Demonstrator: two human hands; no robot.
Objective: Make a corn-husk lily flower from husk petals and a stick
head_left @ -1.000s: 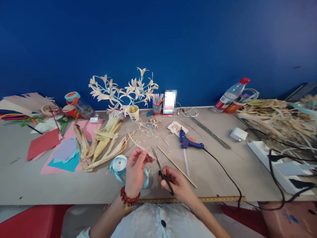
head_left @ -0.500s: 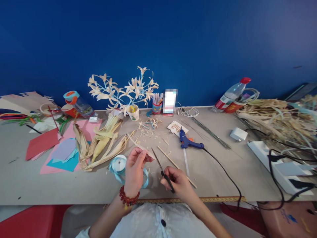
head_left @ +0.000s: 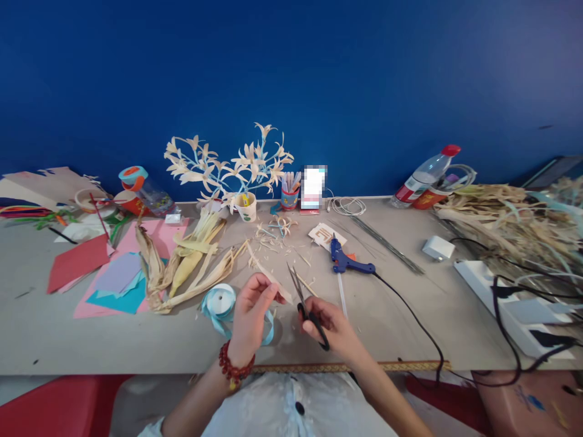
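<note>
My left hand (head_left: 254, 306) pinches a narrow pale strip of corn husk (head_left: 261, 263), which runs up and to the left, with a short end showing on the right. My right hand (head_left: 328, 325) grips black-handled scissors (head_left: 299, 285), their blades slightly parted and pointing up, just right of the strip and apart from it. Beside my left wrist lies a roll of light blue ribbon (head_left: 219, 300), partly covered by my hand. Small husk scraps (head_left: 268, 244) are scattered beyond my hands. A thin wooden stick (head_left: 308, 285) passes behind the scissors.
A blue glue gun (head_left: 348, 262) with a trailing cord lies to the right. Corn husks (head_left: 189, 267) and coloured paper (head_left: 79, 261) spread on the left. Husk flowers stand in a paper cup (head_left: 246, 210) at the back. A power strip (head_left: 510, 309) sits far right.
The scissors have moved slightly right and their blades have parted. The husk strip has tilted, its right end now lower and more exposed beyond my left fingers.
</note>
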